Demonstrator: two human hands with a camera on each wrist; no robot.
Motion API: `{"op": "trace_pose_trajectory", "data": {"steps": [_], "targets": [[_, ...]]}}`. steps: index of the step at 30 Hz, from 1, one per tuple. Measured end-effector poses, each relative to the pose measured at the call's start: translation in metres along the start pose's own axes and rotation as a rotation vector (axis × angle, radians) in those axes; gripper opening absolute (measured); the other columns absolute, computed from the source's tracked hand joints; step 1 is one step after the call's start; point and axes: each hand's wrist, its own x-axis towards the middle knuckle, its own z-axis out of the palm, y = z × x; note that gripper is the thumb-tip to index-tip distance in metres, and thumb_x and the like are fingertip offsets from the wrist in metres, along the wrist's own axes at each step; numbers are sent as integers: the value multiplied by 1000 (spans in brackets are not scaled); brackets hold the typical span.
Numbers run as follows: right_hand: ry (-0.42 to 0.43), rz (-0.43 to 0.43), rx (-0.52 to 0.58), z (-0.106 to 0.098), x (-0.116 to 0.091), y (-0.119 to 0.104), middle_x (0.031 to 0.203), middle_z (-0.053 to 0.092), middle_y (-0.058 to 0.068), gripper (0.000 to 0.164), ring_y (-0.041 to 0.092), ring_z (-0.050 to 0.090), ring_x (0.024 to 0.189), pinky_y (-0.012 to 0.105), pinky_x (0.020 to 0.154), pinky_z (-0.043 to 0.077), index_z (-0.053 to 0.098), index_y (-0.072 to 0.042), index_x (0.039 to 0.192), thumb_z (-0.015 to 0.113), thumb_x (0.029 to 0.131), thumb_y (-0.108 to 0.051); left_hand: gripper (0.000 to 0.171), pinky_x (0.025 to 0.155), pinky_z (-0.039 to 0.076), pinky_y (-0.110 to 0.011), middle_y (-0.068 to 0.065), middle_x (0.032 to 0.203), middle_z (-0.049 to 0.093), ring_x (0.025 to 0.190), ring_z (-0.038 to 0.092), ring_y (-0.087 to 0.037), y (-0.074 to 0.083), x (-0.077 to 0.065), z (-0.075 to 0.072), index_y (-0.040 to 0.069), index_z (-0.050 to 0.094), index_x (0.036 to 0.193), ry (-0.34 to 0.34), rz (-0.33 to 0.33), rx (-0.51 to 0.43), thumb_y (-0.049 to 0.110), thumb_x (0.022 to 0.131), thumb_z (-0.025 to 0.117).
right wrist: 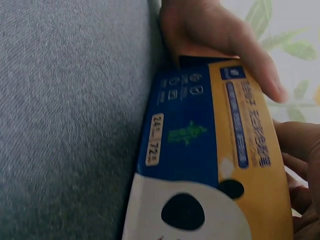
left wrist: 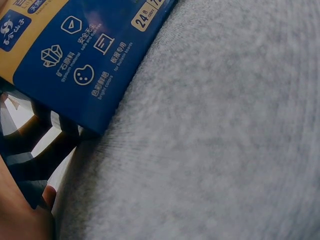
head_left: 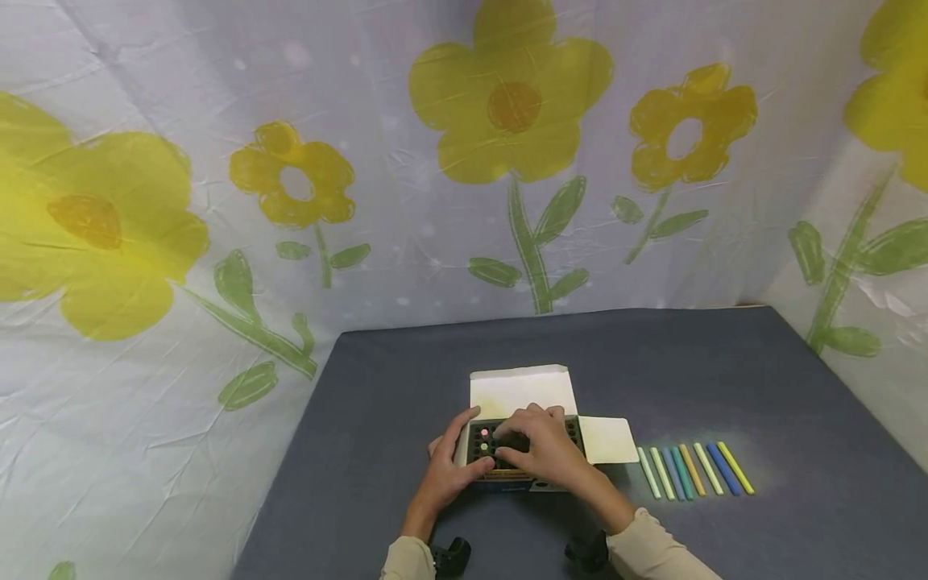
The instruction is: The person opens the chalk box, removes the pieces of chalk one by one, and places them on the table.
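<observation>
A chalk box [head_left: 500, 486], blue and yellow with printed lettering, stands on the table with its white lid flap [head_left: 518, 391] folded back. My left hand [head_left: 448, 475] grips the box's left end, thumb along the front edge and fingers at the far side. Inside is a dark insert with round holes; a pink chalk end [head_left: 484, 433] and a yellow-green chalk end [head_left: 484, 448] show beside my left thumb. My right hand [head_left: 544, 445] reaches over the middle of the insert, fingers bent down and thumb apart from the index finger. I cannot tell whether it holds a chalk.
A row of several chalk sticks lies right of the box, among them a blue stick [head_left: 722, 469] and a yellow stick [head_left: 735, 467]. The white side flap [head_left: 609, 440] sticks out toward them. Behind the dark table [head_left: 406, 387] hangs a flower-printed cloth [head_left: 406, 242].
</observation>
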Motion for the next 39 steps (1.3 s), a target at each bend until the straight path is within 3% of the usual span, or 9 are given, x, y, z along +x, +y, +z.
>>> {"op": "trace_pose_trajectory", "data": {"steps": [8,15,21,30,39], "targets": [[-9,6,-30,11,6,-8,96,75,-7,20,9,50,80,41,82,25,79,-19,103,84,84,-19,80,96,37,-59,-1,143,57,131,28,-38,-1,0,1,46,44,151,5,-6,-11,36,82,83],[29,28,-149,20,9,-14,94,76,-4,19,12,54,81,42,81,28,81,-18,99,87,81,-21,81,96,37,-60,-1,144,57,132,30,-38,-2,0,1,42,43,152,9,15,11,38,82,83],[49,28,-188,22,9,-17,91,75,-4,20,12,53,78,41,79,28,81,-18,94,89,77,-21,80,97,36,-60,-2,142,57,131,29,-38,-2,1,0,42,44,152,7,13,4,36,82,83],[79,12,-172,23,8,-17,89,74,-5,18,11,52,78,41,79,27,81,-18,92,89,77,-20,79,97,37,-58,-1,145,55,131,29,-37,-4,1,0,45,45,150,-1,-4,-9,37,82,83],[70,14,-76,21,7,-14,94,76,-6,15,10,52,80,41,81,25,80,-18,96,85,82,-18,78,96,37,-56,1,142,57,131,31,-36,-5,1,1,46,45,150,3,4,-3,38,82,83]]}}
